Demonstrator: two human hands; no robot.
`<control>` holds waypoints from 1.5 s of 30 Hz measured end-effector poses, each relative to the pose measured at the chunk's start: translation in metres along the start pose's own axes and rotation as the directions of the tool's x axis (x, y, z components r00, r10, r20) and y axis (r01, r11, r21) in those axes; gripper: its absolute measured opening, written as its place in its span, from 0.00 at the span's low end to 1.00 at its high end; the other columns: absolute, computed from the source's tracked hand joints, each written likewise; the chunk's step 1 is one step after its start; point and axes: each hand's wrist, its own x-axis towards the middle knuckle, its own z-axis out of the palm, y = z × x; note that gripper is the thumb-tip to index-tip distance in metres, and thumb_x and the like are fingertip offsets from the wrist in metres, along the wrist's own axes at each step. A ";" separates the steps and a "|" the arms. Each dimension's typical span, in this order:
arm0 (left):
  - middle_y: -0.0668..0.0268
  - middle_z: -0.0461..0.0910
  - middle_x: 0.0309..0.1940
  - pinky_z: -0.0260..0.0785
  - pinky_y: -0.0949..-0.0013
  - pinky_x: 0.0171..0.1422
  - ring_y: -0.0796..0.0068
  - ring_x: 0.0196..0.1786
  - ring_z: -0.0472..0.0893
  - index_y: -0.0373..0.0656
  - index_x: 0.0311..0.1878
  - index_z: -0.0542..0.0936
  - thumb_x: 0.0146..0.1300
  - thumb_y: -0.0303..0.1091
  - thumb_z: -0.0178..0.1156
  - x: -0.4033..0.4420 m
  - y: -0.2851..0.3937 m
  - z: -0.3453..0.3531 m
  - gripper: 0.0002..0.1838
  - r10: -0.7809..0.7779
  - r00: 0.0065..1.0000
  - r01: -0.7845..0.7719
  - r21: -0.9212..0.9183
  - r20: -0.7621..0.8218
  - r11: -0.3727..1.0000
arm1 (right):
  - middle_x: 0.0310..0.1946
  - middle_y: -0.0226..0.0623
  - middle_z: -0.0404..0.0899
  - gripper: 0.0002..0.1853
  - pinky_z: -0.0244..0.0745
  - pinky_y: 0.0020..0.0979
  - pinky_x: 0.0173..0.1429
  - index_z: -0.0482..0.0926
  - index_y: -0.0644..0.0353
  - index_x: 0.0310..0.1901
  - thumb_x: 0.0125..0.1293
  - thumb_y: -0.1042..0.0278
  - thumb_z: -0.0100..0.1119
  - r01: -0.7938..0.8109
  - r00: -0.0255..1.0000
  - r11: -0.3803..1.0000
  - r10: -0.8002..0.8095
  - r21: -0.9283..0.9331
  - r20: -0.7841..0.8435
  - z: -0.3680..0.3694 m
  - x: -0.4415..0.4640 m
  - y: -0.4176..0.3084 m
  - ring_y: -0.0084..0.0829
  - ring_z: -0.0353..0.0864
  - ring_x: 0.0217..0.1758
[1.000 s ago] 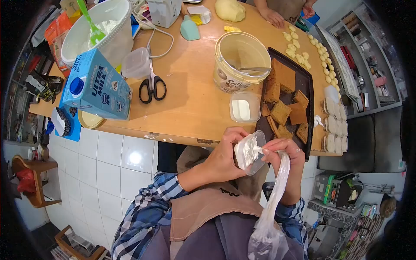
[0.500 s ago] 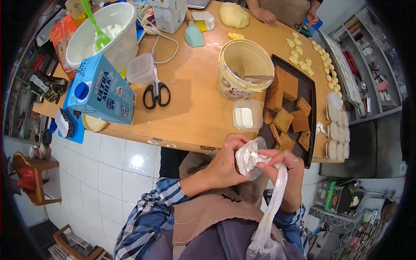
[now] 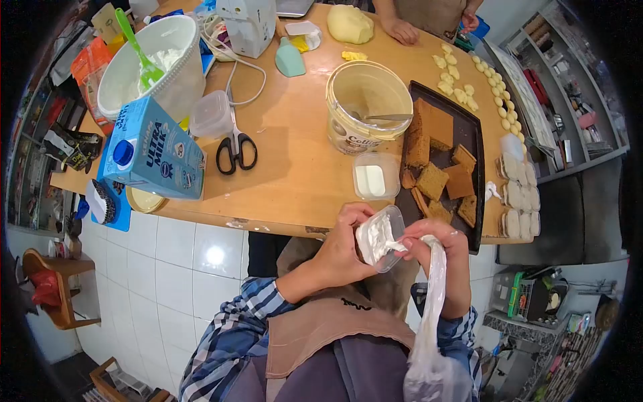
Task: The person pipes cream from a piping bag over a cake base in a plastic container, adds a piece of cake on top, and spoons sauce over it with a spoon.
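My left hand is wrapped around a small clear plastic cup, tilted, with white cream spread inside it. My right hand grips a clear piping bag near its tip, which points into the cup and touches the cream. The bag's long, mostly flattened body hangs down over my apron. Just beyond the cup, on the table edge, sits another plastic tub with a white block in it. A dark baking tray with pieces of brown cake lies right of my hands.
On the table stand a large cream bucket, a blue milk carton, a white bowl with a green spatula, and scissors. Several filled cups are stacked at right. Across the table, a co-worker's hand rests near dough.
The cup has turned slightly, showing more of the cream inside. The piping tip has shifted within it, and the bag's lower end has swung right. The whole view has moved a little.
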 end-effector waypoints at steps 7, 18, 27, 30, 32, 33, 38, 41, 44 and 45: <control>0.51 0.62 0.49 0.62 0.63 0.58 0.62 0.53 0.68 0.43 0.50 0.54 0.39 0.27 0.74 0.001 0.005 -0.004 0.40 0.014 0.999 -0.017 0.058 0.050 0.998 | 0.32 0.39 0.79 0.08 0.72 0.23 0.34 0.82 0.66 0.37 0.53 0.82 0.62 0.079 0.984 0.997 -0.080 0.010 0.157 -0.010 0.003 0.012 0.27 0.79 0.31; 0.50 0.62 0.49 0.63 0.63 0.57 0.62 0.54 0.68 0.42 0.51 0.54 0.41 0.27 0.74 -0.001 0.008 0.001 0.40 0.017 0.998 -0.020 0.051 0.060 0.999 | 0.28 0.41 0.81 0.10 0.73 0.27 0.35 0.82 0.67 0.34 0.47 0.78 0.68 0.165 0.978 0.978 -0.146 -0.130 0.148 -0.008 -0.002 0.011 0.29 0.80 0.31; 0.53 0.64 0.47 0.63 0.64 0.55 0.61 0.51 0.69 0.41 0.48 0.57 0.38 0.31 0.76 -0.003 0.005 0.002 0.39 0.040 0.998 -0.040 0.012 0.042 0.999 | 0.28 0.44 0.80 0.10 0.73 0.30 0.37 0.82 0.65 0.33 0.46 0.75 0.69 0.250 0.949 0.947 -0.198 -0.201 0.246 -0.010 -0.004 0.009 0.38 0.81 0.32; 0.53 0.64 0.48 0.62 0.64 0.55 0.61 0.51 0.69 0.41 0.49 0.57 0.37 0.30 0.76 -0.004 0.006 0.002 0.40 0.041 0.998 -0.043 0.023 0.052 0.999 | 0.27 0.43 0.80 0.10 0.73 0.31 0.37 0.82 0.64 0.32 0.46 0.75 0.69 0.260 0.947 0.947 -0.212 -0.188 0.243 -0.009 -0.006 0.008 0.38 0.81 0.32; 0.53 0.64 0.48 0.62 0.63 0.55 0.60 0.52 0.69 0.42 0.49 0.57 0.37 0.30 0.76 -0.004 0.007 0.003 0.40 0.024 0.998 -0.024 0.008 0.065 1.000 | 0.27 0.43 0.81 0.09 0.73 0.30 0.37 0.82 0.64 0.32 0.46 0.75 0.69 0.272 0.939 0.944 -0.218 -0.187 0.265 -0.010 -0.006 0.007 0.38 0.81 0.32; 0.53 0.64 0.48 0.62 0.63 0.56 0.60 0.52 0.68 0.42 0.49 0.57 0.37 0.30 0.76 -0.005 0.008 0.004 0.40 0.016 0.997 -0.016 0.001 0.071 1.000 | 0.27 0.43 0.81 0.09 0.73 0.30 0.37 0.82 0.64 0.32 0.46 0.75 0.69 0.279 0.935 0.942 -0.222 -0.187 0.276 -0.010 -0.006 0.006 0.38 0.81 0.32; 0.52 0.64 0.48 0.62 0.62 0.56 0.58 0.52 0.68 0.42 0.50 0.57 0.36 0.29 0.76 -0.004 0.009 0.006 0.41 0.031 0.995 -0.032 0.007 0.092 0.999 | 0.25 0.43 0.80 0.08 0.73 0.31 0.36 0.81 0.65 0.30 0.46 0.76 0.67 0.291 0.925 0.938 -0.225 -0.189 0.306 -0.011 -0.005 0.003 0.38 0.81 0.31; 0.52 0.64 0.48 0.62 0.62 0.56 0.57 0.52 0.68 0.42 0.50 0.57 0.36 0.29 0.76 -0.003 0.010 0.005 0.41 0.046 0.995 -0.048 0.018 0.093 0.999 | 0.25 0.43 0.80 0.06 0.73 0.32 0.36 0.81 0.65 0.29 0.47 0.77 0.66 0.256 0.936 0.948 -0.194 -0.188 0.295 -0.011 -0.005 0.003 0.37 0.80 0.30; 0.52 0.64 0.48 0.63 0.62 0.55 0.57 0.51 0.69 0.42 0.50 0.57 0.36 0.29 0.75 -0.004 0.010 0.005 0.40 0.034 0.996 -0.034 0.003 0.084 0.999 | 0.25 0.43 0.80 0.05 0.73 0.31 0.35 0.81 0.66 0.29 0.48 0.77 0.65 0.249 0.940 0.949 -0.188 -0.192 0.286 -0.014 -0.005 0.009 0.37 0.80 0.30; 0.52 0.64 0.48 0.63 0.62 0.55 0.57 0.51 0.69 0.42 0.50 0.57 0.36 0.29 0.75 -0.005 0.010 0.005 0.40 0.027 0.997 -0.026 -0.007 0.079 1.000 | 0.25 0.43 0.80 0.05 0.73 0.31 0.35 0.81 0.66 0.29 0.48 0.77 0.65 0.255 0.938 0.947 -0.194 -0.195 0.286 -0.015 -0.004 0.010 0.36 0.80 0.30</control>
